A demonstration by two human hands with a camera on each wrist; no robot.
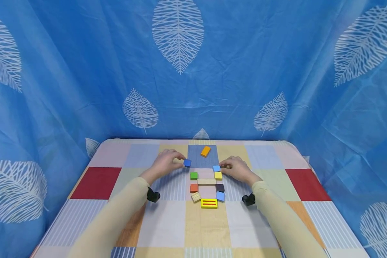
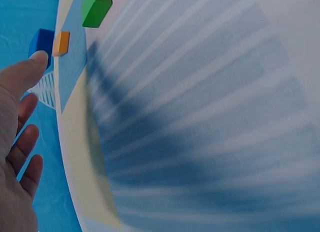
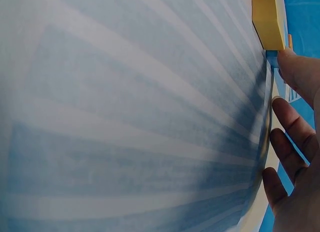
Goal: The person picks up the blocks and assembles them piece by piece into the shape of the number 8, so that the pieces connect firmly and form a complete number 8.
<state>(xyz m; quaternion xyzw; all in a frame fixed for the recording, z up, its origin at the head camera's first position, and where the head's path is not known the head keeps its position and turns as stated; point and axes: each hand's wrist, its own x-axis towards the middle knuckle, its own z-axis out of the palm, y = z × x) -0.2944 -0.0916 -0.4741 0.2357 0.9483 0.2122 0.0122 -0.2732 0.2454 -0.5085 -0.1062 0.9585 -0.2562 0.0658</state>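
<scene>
My left hand (image 1: 166,163) pinches a dark blue block (image 1: 187,163) between thumb and fingertip. In the left wrist view that blue block (image 2: 44,44) shows above the table, the thumb against it and the other fingers loosely bent. My right hand (image 1: 238,169) holds a light blue block (image 1: 216,168) by its right side, just beyond a yellow block (image 1: 218,176). In the right wrist view the yellow block (image 3: 269,20) partly hides the light blue block (image 3: 271,57), which the thumb touches. A green block (image 1: 194,176) lies nearest the left hand's block.
An orange block (image 1: 205,151) lies farther back. Nearer me are a long wooden block (image 1: 206,182), a red-orange block (image 1: 194,188), a black block (image 1: 219,187), a wooden cube (image 1: 196,197), another light blue block (image 1: 220,196) and a yellow block with red stripes (image 1: 209,203). A blue curtain (image 1: 213,89) hangs behind.
</scene>
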